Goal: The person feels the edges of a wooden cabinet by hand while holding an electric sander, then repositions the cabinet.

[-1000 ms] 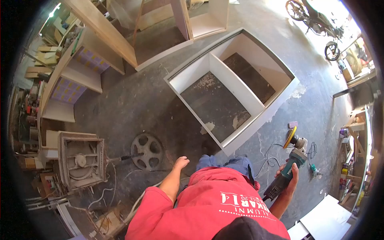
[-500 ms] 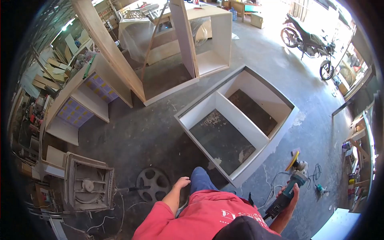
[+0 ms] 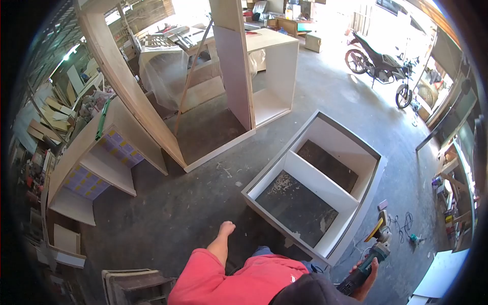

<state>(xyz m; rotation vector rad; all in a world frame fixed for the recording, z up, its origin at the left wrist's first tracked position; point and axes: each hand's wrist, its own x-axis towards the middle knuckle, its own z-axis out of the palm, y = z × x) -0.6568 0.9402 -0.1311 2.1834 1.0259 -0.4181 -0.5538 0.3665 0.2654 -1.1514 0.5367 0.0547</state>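
My right hand [image 3: 367,272] is wrapped round the body of a teal and black angle grinder [image 3: 377,252] low on the right. A yellow disc [image 3: 374,230] is fitted at its head, standing away from the cabinet frame. My left hand [image 3: 227,228] hangs over the floor in a loose fist, and nothing shows in it. Ahead of me a white cabinet frame [image 3: 325,183] with dark-edged sides lies on the floor, divided into two openings by a white board. Neither hand touches it.
To the left stands a curved shelf unit [image 3: 109,168] with a patterned back. Behind it rises a tall wooden frame [image 3: 132,86]. A dusty metal housing [image 3: 134,279] sits low left, a corded teal tool [image 3: 414,238] lies right, and a motorcycle [image 3: 381,66] is parked far right.
My view has shifted, so the cabinet frame appears lower and farther right. My left hand has swung forward from my leg. The grinder stays in my right hand.
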